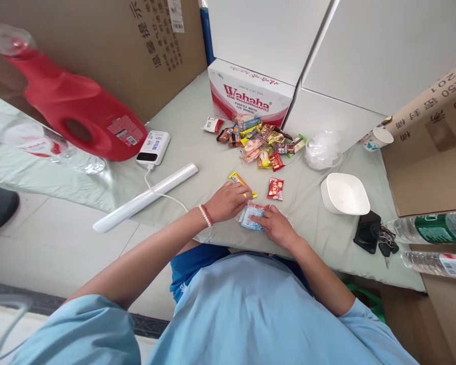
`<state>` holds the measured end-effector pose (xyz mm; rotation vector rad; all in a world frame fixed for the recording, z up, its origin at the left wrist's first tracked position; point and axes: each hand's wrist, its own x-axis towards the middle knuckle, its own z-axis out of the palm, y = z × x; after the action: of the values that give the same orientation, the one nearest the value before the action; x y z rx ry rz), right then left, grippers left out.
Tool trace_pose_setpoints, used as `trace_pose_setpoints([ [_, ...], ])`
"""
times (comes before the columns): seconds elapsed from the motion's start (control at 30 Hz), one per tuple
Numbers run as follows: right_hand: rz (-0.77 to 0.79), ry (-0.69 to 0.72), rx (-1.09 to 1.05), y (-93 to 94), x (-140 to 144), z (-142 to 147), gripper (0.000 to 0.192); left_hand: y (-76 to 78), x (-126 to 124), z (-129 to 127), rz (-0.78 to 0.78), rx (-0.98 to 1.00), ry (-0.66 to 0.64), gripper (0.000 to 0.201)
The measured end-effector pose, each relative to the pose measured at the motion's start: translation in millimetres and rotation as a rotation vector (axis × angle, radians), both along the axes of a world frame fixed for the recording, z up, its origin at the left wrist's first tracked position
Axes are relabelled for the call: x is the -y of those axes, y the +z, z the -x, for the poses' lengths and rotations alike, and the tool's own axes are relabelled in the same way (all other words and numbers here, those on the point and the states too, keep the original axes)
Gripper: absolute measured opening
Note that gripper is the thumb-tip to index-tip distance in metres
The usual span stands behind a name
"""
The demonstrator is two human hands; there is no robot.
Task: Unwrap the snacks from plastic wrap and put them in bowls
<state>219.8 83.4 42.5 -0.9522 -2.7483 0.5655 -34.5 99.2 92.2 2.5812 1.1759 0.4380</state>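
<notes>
My left hand [232,201], with a beaded bracelet at its wrist, is closed, its fingers bent down at the upper left edge of a small blue packet [252,218]. What its fingertips pinch is hidden. Partly behind those fingers lies a yellow-and-orange wrapped snack bar [238,178]. From the other side my right hand [280,226] holds the blue packet, fingers across its face and thumb at its upper edge. A red wrapped candy [275,188] lies flat just beyond my hands.
Mixed wrapped snacks [264,142] are heaped before the Wahaha carton [251,94]. At right are a clear plastic bundle [323,150], a white bowl [345,194], a paper cup [379,139], and keys [387,243]. A white tube [146,197], power bank [154,147] and red jug [76,109] lie left.
</notes>
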Motion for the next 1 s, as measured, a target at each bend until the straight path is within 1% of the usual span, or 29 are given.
trace_pose_setpoints([
  [0.1, -0.004, 0.02, -0.007, 0.3, -2, 0, 0.038, -13.7, -24, -17, 0.131, -0.02, -0.058, 0.05],
  [0.17, -0.014, 0.019, 0.0, 0.1, -2, -1, 0.039, -21.8, -44, -28, 0.244, -0.105, -0.105, 0.061],
  [0.2, -0.018, 0.017, 0.005, 0.1, -1, -2, 0.039, -24.8, -52, -32, 0.28, -0.148, -0.123, 0.061],
  [0.27, -0.019, 0.017, 0.011, 0.1, 0, -3, 0.039, -28.3, -65, -36, 0.314, -0.208, -0.163, 0.054],
  [0.37, 0.004, 0.014, 0.007, 0.3, 2, -4, 0.039, -26.8, -71, -35, 0.3, -0.241, -0.214, 0.034],
  [0.43, 0.022, -0.001, 0.0, 0.6, 2, -4, 0.039, -21.7, -69, -31, 0.277, -0.254, -0.225, 0.023],
  [0.5, 0.039, -0.009, -0.008, 1.2, 2, -4, 0.039, -14.1, -62, -25, 0.22, -0.259, -0.217, 0.018],
  [0.53, 0.047, -0.01, -0.013, 1.5, 1, -4, 0.039, -9.8, -57, -22, 0.163, -0.255, -0.202, 0.018],
  [0.63, 0.07, -0.013, -0.03, 2.6, 0, -5, 0.04, 2.9, -38, -11, -0.072, -0.221, -0.117, 0.02],
  [0.7, 0.084, -0.019, -0.048, 2.4, -1, -5, 0.04, 8.6, -24, -1, -0.173, -0.186, -0.065, 0.024],
  [0.77, 0.09, -0.023, -0.07, 1.0, -3, -5, 0.039, 10.3, -10, 7, -0.187, -0.14, -0.042, 0.027],
  [0.87, 0.089, -0.013, -0.105, -1.6, -5, -5, 0.037, 4.8, 2, 12, -0.11, -0.035, -0.02, 0.025],
  [0.93, 0.094, 0.009, -0.124, -2.2, -7, -5, 0.036, -2.4, 0, 7, -0.051, 0.021, -0.025, 0.03],
  [1.0, 0.097, 0.027, -0.123, -1.1, -9, -4, 0.036, -9.8, -8, -3, -0.003, 0.017, -0.079, 0.037],
])
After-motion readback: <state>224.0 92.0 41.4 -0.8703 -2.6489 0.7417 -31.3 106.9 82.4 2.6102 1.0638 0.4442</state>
